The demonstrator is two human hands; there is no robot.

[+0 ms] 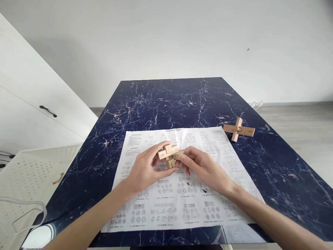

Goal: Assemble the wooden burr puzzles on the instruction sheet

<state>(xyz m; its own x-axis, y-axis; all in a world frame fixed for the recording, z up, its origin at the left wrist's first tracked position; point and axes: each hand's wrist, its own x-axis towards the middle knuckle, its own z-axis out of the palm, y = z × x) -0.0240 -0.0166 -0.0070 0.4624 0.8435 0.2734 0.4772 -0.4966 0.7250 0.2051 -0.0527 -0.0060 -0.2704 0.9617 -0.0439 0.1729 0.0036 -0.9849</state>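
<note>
Between my two hands is a wooden burr puzzle (170,153), made of several interlocking light-wood pieces with dark marks, one looking like a 3. My left hand (147,165) grips it from the left, thumb below and fingers above. On the other side, my right hand (200,165) pinches a piece that sticks out to the right. The puzzle is held over a creased instruction sheet (163,215) printed with small diagrams and text. Parts of the puzzle are hidden by my fingers.
Crossed wooden pieces (238,130) lie at the right, by the sheet's upper right corner. All this is on a dark blue marble-pattern table (166,104). A white perforated surface (33,170) with a small wooden piece (58,178) and a white cable (31,201) is at the left.
</note>
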